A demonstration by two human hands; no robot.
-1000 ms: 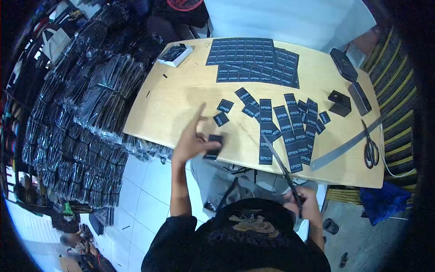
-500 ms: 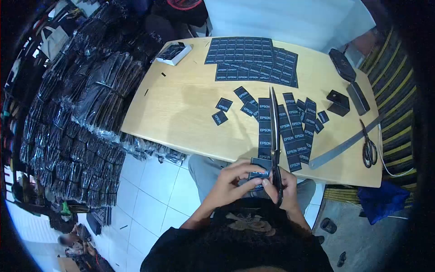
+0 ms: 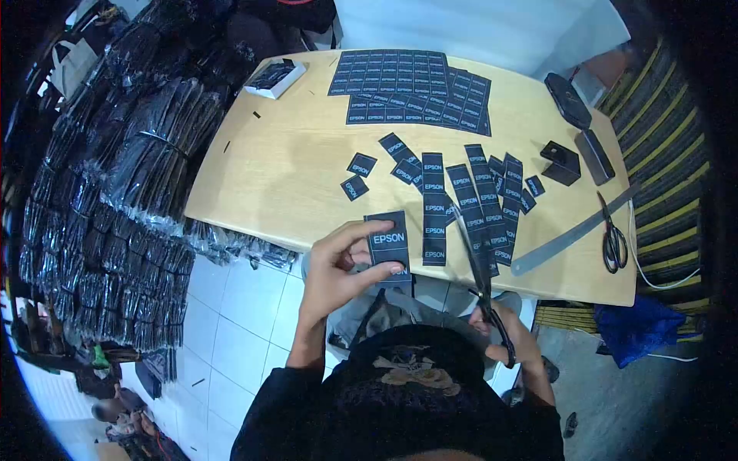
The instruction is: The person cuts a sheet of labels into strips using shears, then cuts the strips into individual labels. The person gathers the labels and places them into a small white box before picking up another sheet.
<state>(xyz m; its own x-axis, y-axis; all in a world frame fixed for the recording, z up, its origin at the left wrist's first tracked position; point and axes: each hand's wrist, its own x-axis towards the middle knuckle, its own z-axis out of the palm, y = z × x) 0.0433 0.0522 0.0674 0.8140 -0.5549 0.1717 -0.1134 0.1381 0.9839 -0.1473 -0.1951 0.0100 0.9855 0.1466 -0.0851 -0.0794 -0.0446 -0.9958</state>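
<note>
Pinched between the thumb and fingers of my left hand is a short strip of black EPSON labels, lifted just off the table's front edge. My right hand grips the handles of large scissors, whose long blades point up and away over the label strips. Several cut EPSON label strips lie on the table between and beyond my hands. Two single labels rest to their left. Farther back are uncut label sheets, partly overlapping.
On the table's right lie a metal ruler, a second pair of scissors, a black angled block and a dark case. A small white box sits back left. Plastic-wrapped bundles are stacked left; a person is at lower left.
My hands have moved apart: the left went left and up with the label strip, the right moved right and down with the scissors. The camera view shifted slightly.
</note>
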